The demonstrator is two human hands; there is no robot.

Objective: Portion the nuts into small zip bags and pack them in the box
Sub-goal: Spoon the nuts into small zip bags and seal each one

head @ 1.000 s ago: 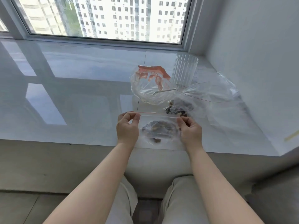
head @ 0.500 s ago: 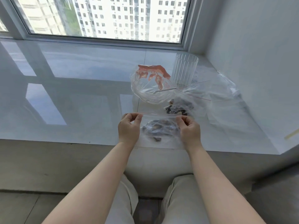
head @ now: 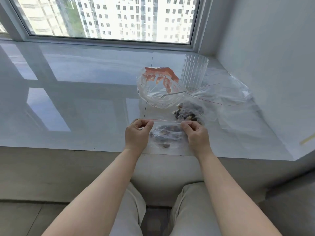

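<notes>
A small clear zip bag (head: 167,133) with dark nuts inside lies near the front edge of the white sill. My left hand (head: 136,134) pinches the left end of its red zip strip. My right hand (head: 197,133) pinches the right end of the same strip. Behind it lies a second small bag of nuts (head: 189,111). A larger clear bag with red print (head: 159,87) stands open behind that, a metal spoon handle (head: 173,94) sticking out of it.
A ribbed clear cup (head: 194,70) stands at the back right by the wall. Several empty zip bags (head: 226,92) are spread to the right. The glossy sill (head: 76,92) stretches left, and the window frame runs along the back.
Both hands have slid slightly along the zip strip, staying pinched on it. The bag of nuts remains in place on the sill.
</notes>
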